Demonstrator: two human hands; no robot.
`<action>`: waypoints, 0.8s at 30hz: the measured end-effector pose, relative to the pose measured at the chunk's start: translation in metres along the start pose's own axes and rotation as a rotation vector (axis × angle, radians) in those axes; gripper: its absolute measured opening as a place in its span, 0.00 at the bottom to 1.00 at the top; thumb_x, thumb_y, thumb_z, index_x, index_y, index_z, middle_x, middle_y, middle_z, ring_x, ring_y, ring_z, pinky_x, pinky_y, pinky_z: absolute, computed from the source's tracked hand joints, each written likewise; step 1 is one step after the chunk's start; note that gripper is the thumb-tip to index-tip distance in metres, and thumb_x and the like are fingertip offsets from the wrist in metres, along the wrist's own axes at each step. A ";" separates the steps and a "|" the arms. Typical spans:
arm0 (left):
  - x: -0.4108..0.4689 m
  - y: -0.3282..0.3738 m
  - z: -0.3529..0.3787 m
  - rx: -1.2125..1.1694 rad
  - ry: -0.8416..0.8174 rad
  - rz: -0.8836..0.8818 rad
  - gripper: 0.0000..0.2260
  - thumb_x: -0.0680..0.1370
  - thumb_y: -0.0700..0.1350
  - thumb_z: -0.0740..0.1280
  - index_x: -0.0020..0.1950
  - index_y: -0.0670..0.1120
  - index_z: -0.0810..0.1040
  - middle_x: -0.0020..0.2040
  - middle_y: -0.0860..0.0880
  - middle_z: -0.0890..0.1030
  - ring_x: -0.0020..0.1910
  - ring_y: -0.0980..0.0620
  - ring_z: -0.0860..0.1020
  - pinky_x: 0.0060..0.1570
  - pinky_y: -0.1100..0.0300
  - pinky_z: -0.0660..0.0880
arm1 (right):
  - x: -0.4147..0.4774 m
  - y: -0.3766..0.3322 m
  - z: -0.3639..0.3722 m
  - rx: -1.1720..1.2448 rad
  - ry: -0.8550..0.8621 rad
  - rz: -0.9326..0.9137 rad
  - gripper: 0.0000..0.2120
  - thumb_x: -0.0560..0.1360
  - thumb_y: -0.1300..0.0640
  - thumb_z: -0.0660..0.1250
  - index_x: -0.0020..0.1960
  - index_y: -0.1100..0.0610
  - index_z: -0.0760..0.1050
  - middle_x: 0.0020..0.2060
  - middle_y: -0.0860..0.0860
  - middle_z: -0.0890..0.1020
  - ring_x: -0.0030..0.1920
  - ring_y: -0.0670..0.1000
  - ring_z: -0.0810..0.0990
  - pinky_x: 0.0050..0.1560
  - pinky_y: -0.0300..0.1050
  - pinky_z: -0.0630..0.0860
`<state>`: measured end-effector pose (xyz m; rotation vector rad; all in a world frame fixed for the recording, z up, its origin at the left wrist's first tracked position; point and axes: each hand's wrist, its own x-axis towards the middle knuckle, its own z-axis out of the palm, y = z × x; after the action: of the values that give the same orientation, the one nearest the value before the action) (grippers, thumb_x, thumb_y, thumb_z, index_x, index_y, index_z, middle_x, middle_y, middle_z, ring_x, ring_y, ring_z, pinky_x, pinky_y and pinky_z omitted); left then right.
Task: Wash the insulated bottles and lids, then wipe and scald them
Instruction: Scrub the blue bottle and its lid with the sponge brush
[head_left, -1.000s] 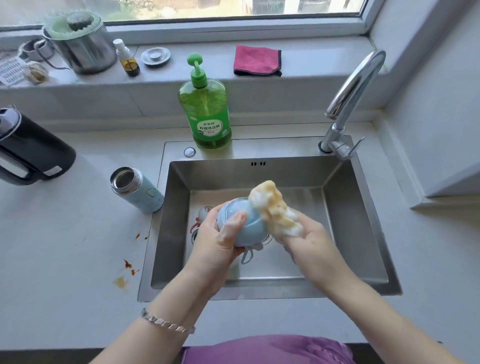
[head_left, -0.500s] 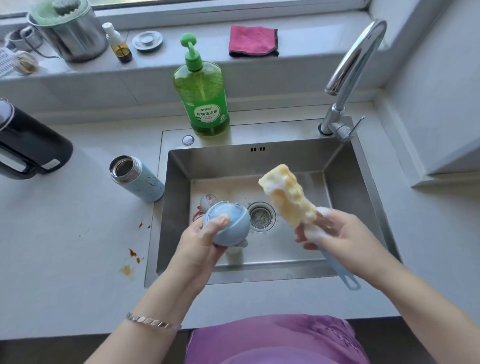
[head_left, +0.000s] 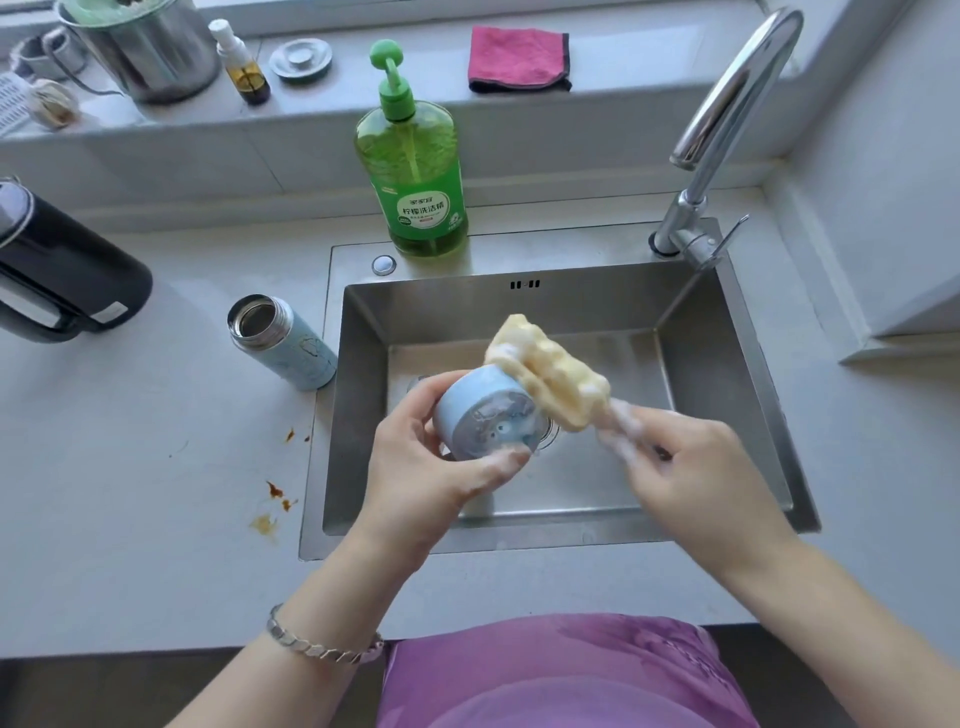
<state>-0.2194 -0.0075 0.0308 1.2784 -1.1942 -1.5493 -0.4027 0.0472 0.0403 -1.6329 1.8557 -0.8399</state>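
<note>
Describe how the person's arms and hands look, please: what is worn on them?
Both forearms are bare, with no sleeves in view, and there are no gloves. The left hand has a silver bracelet of flat linked segments at its wrist. The right hand shows no ring, watch or bracelet. White foam clings to its fingers.

Sink (head_left: 727, 405) set in the desk (head_left: 130, 493). At its 11 o'clock, soap bottle (head_left: 415, 171); at 1 o'clock, tap (head_left: 740, 88); at 9 o'clock on the desk, flask (head_left: 291, 348), jug (head_left: 62, 275) farther out. Over the sink, lid (head_left: 483, 415) touching sponge (head_left: 550, 374) at its 2 o'clock. Behind, on the sill (head_left: 649, 62), cloth (head_left: 517, 60).
</note>
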 end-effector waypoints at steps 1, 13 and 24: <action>0.001 0.002 0.000 0.016 0.003 0.020 0.25 0.52 0.45 0.78 0.47 0.54 0.81 0.43 0.50 0.82 0.39 0.51 0.81 0.40 0.58 0.80 | 0.000 0.000 0.000 0.013 0.006 -0.005 0.15 0.73 0.49 0.62 0.46 0.58 0.81 0.24 0.48 0.65 0.29 0.48 0.62 0.30 0.47 0.59; 0.004 0.002 0.002 -0.124 0.039 0.072 0.25 0.53 0.43 0.77 0.49 0.50 0.78 0.39 0.52 0.83 0.37 0.56 0.81 0.37 0.64 0.77 | -0.005 -0.013 0.009 0.175 0.017 -0.018 0.11 0.75 0.48 0.63 0.43 0.55 0.78 0.26 0.46 0.62 0.27 0.46 0.59 0.28 0.37 0.55; 0.020 0.017 0.016 -0.930 0.012 -0.361 0.04 0.70 0.46 0.71 0.40 0.47 0.83 0.45 0.43 0.81 0.43 0.45 0.82 0.40 0.48 0.81 | 0.000 -0.011 0.017 0.203 0.017 0.061 0.14 0.78 0.51 0.63 0.37 0.57 0.74 0.25 0.48 0.60 0.27 0.47 0.58 0.29 0.40 0.54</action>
<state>-0.2389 -0.0274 0.0429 0.8653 -0.1268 -1.9896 -0.3830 0.0440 0.0371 -1.4421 1.7596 -0.9839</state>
